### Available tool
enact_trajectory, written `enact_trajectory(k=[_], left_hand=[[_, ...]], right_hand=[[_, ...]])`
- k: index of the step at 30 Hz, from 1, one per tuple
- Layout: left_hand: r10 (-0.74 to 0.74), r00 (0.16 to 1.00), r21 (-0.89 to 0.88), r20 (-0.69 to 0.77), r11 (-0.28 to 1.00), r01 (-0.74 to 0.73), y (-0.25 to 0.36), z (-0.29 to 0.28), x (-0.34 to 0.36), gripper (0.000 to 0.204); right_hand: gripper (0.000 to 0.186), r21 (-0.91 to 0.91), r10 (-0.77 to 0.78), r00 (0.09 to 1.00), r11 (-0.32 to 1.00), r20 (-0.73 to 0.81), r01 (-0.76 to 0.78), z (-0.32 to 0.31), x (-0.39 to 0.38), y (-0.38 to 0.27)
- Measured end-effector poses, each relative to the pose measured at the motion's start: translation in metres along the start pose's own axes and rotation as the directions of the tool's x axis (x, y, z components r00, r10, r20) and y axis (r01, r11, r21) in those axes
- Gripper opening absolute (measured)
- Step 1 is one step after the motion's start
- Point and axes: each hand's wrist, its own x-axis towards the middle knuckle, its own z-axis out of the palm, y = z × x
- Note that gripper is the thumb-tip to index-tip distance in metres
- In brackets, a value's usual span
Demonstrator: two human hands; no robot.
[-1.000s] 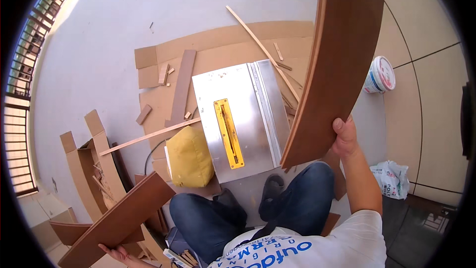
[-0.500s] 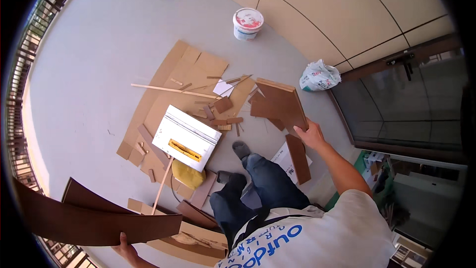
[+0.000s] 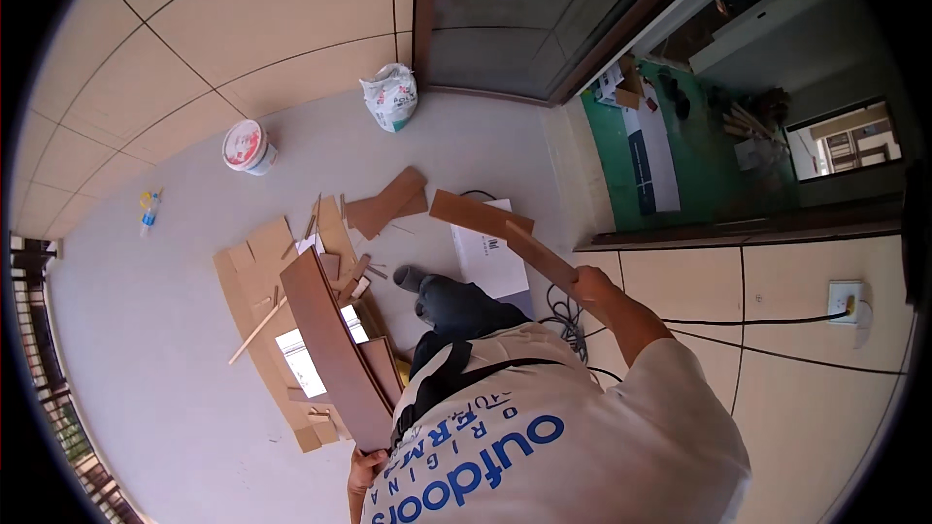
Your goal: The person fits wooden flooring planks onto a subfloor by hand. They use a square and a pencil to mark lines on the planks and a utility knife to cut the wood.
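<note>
My left hand [image 3: 367, 466] is closed around the near end of a long dark brown plank [image 3: 335, 349], which slants away over the cardboard. Just beside it, a second brown plank [image 3: 381, 369] shows partly; whether the hand holds it too I cannot tell. My right hand [image 3: 592, 283] grips a shorter brown board [image 3: 542, 257], seen nearly edge-on. Its far end overlaps another brown board [image 3: 476, 212] above a white printed panel [image 3: 490, 257]. The long plank covers much of a white flat-topped unit [image 3: 301, 363].
Cardboard [image 3: 250, 277] with brown offcuts lies on the grey floor. Larger brown pieces [image 3: 388, 202] rest beyond my feet. A bucket [image 3: 249, 147] and a white sack [image 3: 390, 97] stand by the wall. Coiled black cable [image 3: 566, 318] lies right, near a doorway; a cord runs to a wall socket [image 3: 847, 303].
My view has swung right, bringing in the doorway and socket. The left-hand plank now points forward across the white unit. The right-hand board has turned from broad face to edge.
</note>
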Motion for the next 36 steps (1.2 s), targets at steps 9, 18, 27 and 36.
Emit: enact_trajectory(k=[9, 18, 27, 36], left_hand=[[-0.286, 0.947, 0.096, 0.146, 0.957, 0.274, 0.050, 0.050, 0.079, 0.065], [-0.453, 0.883, 0.302, 0.124, 0.865, 0.401, 0.098, 0.110, 0.128, 0.066], [-0.514, 0.857, 0.413, 0.029, 0.787, 0.458, 0.137, 0.245, 0.179, 0.067], [-0.484, 0.873, 0.450, -0.065, 0.767, 0.458, 0.161, 0.481, 0.212, 0.069]], right_hand=[[0.048, 0.161, 0.477, 0.879, 0.867, 0.007, -0.472, 0.102, -0.150, 0.135], [0.048, 0.421, 0.485, 0.845, 0.831, -0.227, -0.364, 0.043, -0.117, 0.144], [0.054, 0.691, 0.412, 0.895, 0.698, -0.169, -0.191, -0.048, 0.006, 0.156], [0.056, 0.836, 0.385, 0.905, 0.545, -0.184, -0.062, -0.145, 0.206, 0.321]])
